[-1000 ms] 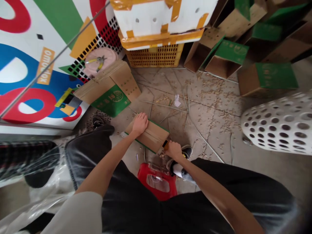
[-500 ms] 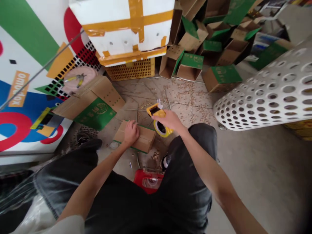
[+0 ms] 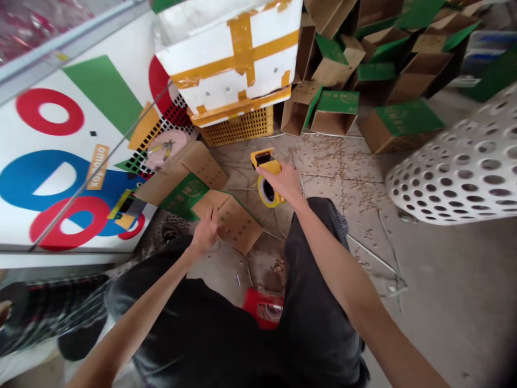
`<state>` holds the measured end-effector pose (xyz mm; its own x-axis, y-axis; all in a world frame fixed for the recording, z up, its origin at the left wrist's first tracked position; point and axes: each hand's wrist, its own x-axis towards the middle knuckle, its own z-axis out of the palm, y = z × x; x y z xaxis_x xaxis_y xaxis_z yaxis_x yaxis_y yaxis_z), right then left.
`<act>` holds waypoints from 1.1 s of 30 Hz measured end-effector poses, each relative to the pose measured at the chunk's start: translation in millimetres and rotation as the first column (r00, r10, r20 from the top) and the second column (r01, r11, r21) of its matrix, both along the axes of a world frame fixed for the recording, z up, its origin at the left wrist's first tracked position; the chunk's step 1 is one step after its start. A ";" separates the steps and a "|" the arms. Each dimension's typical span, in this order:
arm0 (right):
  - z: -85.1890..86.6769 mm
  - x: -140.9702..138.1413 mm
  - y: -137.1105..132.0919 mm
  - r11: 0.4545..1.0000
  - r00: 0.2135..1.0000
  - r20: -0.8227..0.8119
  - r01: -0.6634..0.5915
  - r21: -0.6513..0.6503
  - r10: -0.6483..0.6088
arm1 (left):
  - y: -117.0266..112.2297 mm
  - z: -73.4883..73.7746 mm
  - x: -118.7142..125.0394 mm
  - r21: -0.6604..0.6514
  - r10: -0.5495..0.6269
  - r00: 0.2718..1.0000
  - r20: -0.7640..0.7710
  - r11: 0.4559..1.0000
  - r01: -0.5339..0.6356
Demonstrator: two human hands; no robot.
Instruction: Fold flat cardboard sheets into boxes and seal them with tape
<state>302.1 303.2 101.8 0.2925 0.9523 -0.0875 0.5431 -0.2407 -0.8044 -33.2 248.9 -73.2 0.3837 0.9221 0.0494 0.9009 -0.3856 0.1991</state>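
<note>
A small brown cardboard box (image 3: 236,225) with rows of punched holes and green edges lies tilted on the floor in front of my knees. My left hand (image 3: 204,235) grips its near left edge, fingers closed on it. My right hand (image 3: 284,180) is raised above my right knee, closed on a yellow tape dispenser (image 3: 265,175) carrying a roll of yellow tape. The dispenser is off the box, to its upper right.
A stack of flat cardboard boxes (image 3: 181,172) leans by the painted wall (image 3: 60,156). A taped white foam box (image 3: 230,54) sits on a yellow crate (image 3: 238,126). Several open green-flapped boxes (image 3: 363,70) pile at the back. A white perforated basket (image 3: 460,167) is right; a red stool (image 3: 264,307) below me.
My right hand lifted the tape dispenser off the box's end and raised it up to the right. My left hand went from pressing on the box top to gripping its edge and tilting it.
</note>
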 end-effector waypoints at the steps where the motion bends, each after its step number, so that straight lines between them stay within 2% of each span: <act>1: -2.4 -1.0 2.8 1.000 1.000 0.023 0.008 -0.007 -0.008 | 11.5 7.6 -14.5 0.009 0.036 0.999 0.005 0.999 -0.036; 4: -8.9 -5.6 8.6 1.000 0.998 0.063 0.006 0.003 -0.006 | 33.0 18.6 -37.2 0.055 0.159 0.987 0.024 0.986 -0.160; 7: -12.6 -12.4 10.6 0.999 0.997 0.071 -0.027 0.029 0.025 | 43.0 15.8 -38.8 0.070 0.266 0.959 0.098 0.960 -0.273; 11: -13.4 -22.4 11.4 0.996 0.992 0.098 -0.082 0.020 0.080 | 53.5 11.5 -37.9 0.029 0.427 0.855 0.293 0.890 -0.454; 14: -14.6 -27.9 12.6 0.994 0.985 0.133 -0.113 0.011 0.110 | 57.4 15.8 -39.4 -0.012 0.499 0.795 0.346 0.849 -0.528; 17: -19.1 -30.2 14.2 0.992 0.984 0.135 -0.123 0.019 0.119 | 54.4 21.3 -35.9 0.022 0.445 0.846 0.292 0.882 -0.472; 19: -22.8 -30.9 14.9 0.992 0.983 0.142 -0.123 0.020 0.119 | 49.9 22.5 -30.5 0.075 0.370 0.906 0.203 0.917 -0.391; 21: -25.6 -31.9 14.8 0.993 0.981 0.154 -0.120 0.017 0.116 | 45.5 21.8 -24.8 0.116 0.333 0.936 0.110 0.931 -0.345; 23: -27.3 -33.5 14.2 0.992 0.980 0.159 -0.125 0.011 0.121 | 43.4 20.1 -20.9 0.138 0.353 0.933 0.071 0.923 -0.360; 28: -29.5 -36.6 13.6 0.989 0.975 0.169 -0.148 0.022 0.142 | 48.0 14.3 -20.7 0.164 0.414 0.905 0.100 0.890 -0.426; 33: -29.4 -34.7 13.1 0.988 0.971 0.188 -0.155 0.016 0.149 | 49.2 8.5 -25.4 0.201 0.310 0.950 -0.020 0.932 -0.300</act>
<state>267.4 316.3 72.4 0.1522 0.9882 -0.0157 0.7121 -0.1206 -0.6916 -58.6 298.1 -64.7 0.0919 0.9697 0.2265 0.9882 -0.1168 0.0992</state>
